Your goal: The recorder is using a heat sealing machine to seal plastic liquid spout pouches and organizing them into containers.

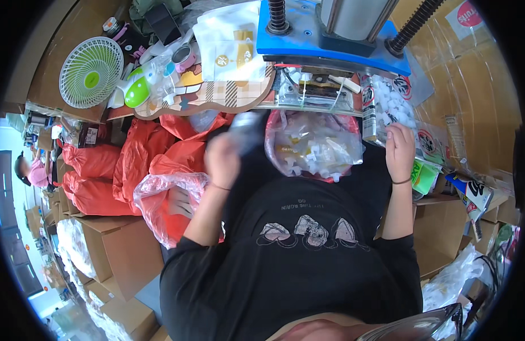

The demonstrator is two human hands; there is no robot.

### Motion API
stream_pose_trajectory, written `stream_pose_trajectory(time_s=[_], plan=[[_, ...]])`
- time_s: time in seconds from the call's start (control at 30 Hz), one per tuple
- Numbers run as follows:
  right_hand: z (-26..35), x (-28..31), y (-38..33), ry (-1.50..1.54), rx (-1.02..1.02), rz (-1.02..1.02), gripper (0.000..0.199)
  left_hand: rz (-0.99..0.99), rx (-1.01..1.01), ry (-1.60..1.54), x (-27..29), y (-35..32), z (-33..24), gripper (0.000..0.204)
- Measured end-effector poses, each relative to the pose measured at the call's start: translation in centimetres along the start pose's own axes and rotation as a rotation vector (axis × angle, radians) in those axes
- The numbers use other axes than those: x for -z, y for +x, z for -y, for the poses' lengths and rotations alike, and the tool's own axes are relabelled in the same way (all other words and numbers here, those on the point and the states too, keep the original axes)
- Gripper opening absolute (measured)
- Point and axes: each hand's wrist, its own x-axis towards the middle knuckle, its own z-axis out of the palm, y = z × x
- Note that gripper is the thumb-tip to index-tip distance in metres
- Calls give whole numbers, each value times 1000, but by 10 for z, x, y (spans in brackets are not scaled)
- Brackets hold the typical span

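Observation:
My left hand (222,163) is smeared by motion in front of my body, beside the red plastic bags. Just above its fingers is a blurred silvery-white thing (246,128); whether the fingers grip it cannot be made out. My right hand (400,154) has its fingers curled at the near edge of a tray of small white caps (394,105). Anything between those fingertips is too small to make out. Between my hands, a pink-rimmed basin (270,149) rests at my lap, heaped with clear plastic pouches (322,142) that have white spouts.
Ahead stands a blue press (342,48) with springs, above a metal fixture (313,94). White pouches (231,42) and a green-white fan (91,74) are on the table at left. Red bags (140,159) and cardboard boxes (129,256) crowd my left; a cardboard wall (472,85) borders the right.

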Motion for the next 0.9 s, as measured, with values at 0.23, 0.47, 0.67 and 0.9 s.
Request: stream_pose_trajectory(time_s=[0.23,0.47,0.67,0.9], plan=[[-5,-7,3,-47,-78,56,15,-368,51,435,60,39,126,43],[10,0,15,-96,1,53,19,707,330,870,4,103,215,40],[-6,-2,4,-102,-77,100,17,757,351,494,73,135,100,49],[0,-8,17,-50,-78,154,20,-514,371,566,124,166,100,58]])
